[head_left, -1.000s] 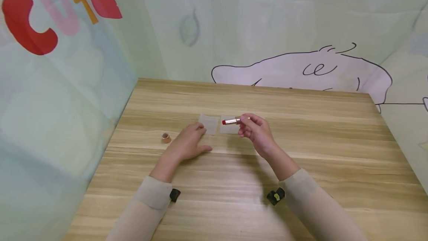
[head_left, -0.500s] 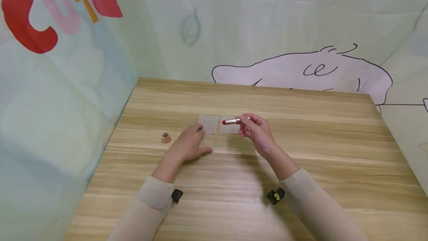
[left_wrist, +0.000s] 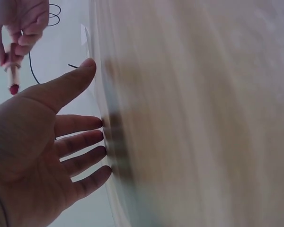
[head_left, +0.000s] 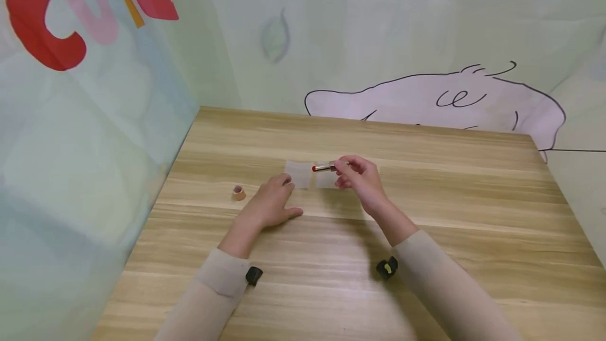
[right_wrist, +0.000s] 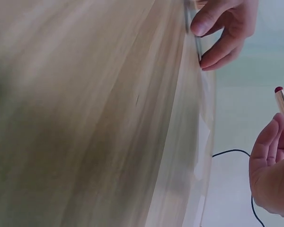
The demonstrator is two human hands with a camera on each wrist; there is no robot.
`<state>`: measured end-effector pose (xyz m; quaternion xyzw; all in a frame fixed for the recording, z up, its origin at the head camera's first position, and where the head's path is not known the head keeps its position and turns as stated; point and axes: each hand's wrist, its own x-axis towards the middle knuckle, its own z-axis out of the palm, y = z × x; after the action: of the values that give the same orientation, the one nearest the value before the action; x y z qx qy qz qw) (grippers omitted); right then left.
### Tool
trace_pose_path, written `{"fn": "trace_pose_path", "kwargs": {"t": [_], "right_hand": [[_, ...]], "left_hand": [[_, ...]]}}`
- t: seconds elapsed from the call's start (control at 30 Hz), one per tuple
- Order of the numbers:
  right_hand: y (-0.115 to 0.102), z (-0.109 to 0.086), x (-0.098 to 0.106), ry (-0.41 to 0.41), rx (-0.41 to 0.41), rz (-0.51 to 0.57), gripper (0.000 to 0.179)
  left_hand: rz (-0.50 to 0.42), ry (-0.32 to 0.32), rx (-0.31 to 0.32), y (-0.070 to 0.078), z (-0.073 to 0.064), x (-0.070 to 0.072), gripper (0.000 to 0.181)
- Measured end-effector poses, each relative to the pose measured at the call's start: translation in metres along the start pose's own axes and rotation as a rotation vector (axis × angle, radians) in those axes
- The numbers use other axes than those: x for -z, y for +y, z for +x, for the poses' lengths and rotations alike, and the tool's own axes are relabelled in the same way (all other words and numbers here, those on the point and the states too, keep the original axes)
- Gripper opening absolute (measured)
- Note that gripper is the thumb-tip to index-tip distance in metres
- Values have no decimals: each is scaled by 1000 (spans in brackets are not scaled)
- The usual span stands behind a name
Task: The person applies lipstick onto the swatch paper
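Note:
In the head view, my right hand point(head_left: 362, 180) pinches a lipstick point(head_left: 324, 167) with a red tip and shiny metallic case between thumb and fingers. It is held raised and roughly level, its tip pointing left. The left hand point(head_left: 270, 204) lies on the table, fingers fairly straight and thumb spread, fingertips at the lower left corner of a thin whitish paper square point(head_left: 299, 174). A second paper square point(head_left: 325, 179) lies to the right, partly hidden by the right hand. In the left wrist view, the left fingertips point(left_wrist: 103, 137) meet the table surface.
A small copper-coloured cap point(head_left: 239, 193), its hollow end up, stands left of the left hand on the wood-grain table point(head_left: 322, 288). Printed cloth walls point(head_left: 236, 67) border the table at the back and left.
The right hand has shifted the lipstick slightly left and away from me, bringing its tip over the gap between the papers. My left hand stays at the paper's corner. The head view has shifted slightly.

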<state>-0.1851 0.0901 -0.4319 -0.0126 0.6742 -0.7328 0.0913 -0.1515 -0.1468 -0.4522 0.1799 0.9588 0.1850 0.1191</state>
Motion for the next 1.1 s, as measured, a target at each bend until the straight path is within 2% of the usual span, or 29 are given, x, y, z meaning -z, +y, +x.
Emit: {"fn": "trace_pose_path", "kwargs": {"t": [0.33, 0.67, 1.1], "right_hand": [[10, 15, -16, 20, 52, -227, 22], [20, 26, -28, 0, 183, -522, 21], [26, 40, -41, 24, 242, -683, 20]], "left_hand": [[-3, 20, -8, -2, 0, 0, 70], [4, 23, 9, -2, 2, 0, 64], [1, 22, -1, -2, 1, 2, 64]]}}
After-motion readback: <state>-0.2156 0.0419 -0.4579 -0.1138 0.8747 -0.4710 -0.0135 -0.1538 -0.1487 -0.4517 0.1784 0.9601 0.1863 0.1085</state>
